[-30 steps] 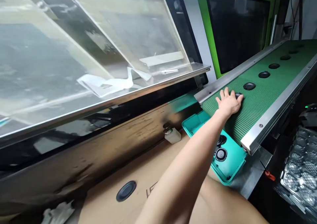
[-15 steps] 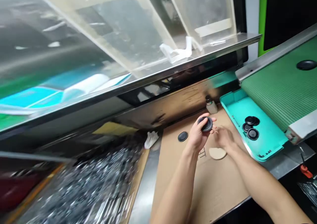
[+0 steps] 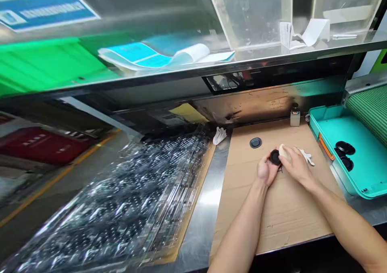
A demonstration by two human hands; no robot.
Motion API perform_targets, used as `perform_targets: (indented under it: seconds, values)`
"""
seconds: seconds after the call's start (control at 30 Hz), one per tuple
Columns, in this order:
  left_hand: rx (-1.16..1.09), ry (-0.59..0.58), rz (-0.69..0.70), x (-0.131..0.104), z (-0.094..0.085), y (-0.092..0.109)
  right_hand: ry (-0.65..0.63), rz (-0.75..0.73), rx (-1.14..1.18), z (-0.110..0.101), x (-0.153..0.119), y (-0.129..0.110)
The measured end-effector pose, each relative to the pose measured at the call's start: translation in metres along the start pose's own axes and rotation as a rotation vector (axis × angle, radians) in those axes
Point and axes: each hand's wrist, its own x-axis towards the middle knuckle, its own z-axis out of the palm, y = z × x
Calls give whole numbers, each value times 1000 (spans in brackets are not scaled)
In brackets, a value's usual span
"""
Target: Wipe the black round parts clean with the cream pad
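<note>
My left hand (image 3: 266, 172) is closed around the edge of a black round cap (image 3: 275, 157), with its face turned up over the cardboard sheet (image 3: 290, 212). In my right hand (image 3: 296, 166) is a beige round sponge pad (image 3: 284, 151), gripped by the fingers and held against the right side of the cap. A second black cap (image 3: 255, 143) lies flat on the cardboard, to the left and farther back. Behind my right hand lies a white glove (image 3: 307, 156), partly covered by the hand.
Several black caps (image 3: 345, 147) lie in the turquoise tray (image 3: 369, 184) on the right, beside the green conveyor belt (image 3: 370, 108). A small bottle (image 3: 295, 115) stands at the cardboard's back edge. Clear plastic blister trays (image 3: 121, 208) fill the left side. A metal shelf (image 3: 256, 59) overhangs the back.
The view has swung left. My right hand has picked up the beige sponge pad from the cardboard and brought it to the cap in my left hand.
</note>
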Motion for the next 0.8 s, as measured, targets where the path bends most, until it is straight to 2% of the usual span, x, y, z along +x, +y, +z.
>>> perform_targets:
  seconds: [0.1, 0.17, 0.27, 0.37, 0.47, 0.5, 0.6, 0.7, 0.8]
  values:
    - [6, -27, -53, -3, 2, -9, 26, -37, -42, 27, -5, -9]
    - [-1, -56, -55, -4, 1, -9, 24, -57, -96, 35, -6, -12]
    - [-4, -53, -26, -4, -1, -5, 11, -19, -184, 33, -2, -14]
    - [11, -51, -48, -3, -2, -5, -62, -70, -205, 29, 0, -17]
    - [32, -45, -18, -2, -2, -6, -57, 8, -259, 30, -2, -20]
    - [40, -49, -16, -2, -3, -6, -65, -29, -261, 30, -2, -19]
    - [41, -67, -37, -2, -4, -6, -60, -114, -240, 29, 1, -12]
    - [0, -54, -25, -2, -2, -6, 22, -13, -199, 23, 6, 0]
    - [-35, -48, -48, -3, 2, -7, -36, -51, -23, 18, 5, 7]
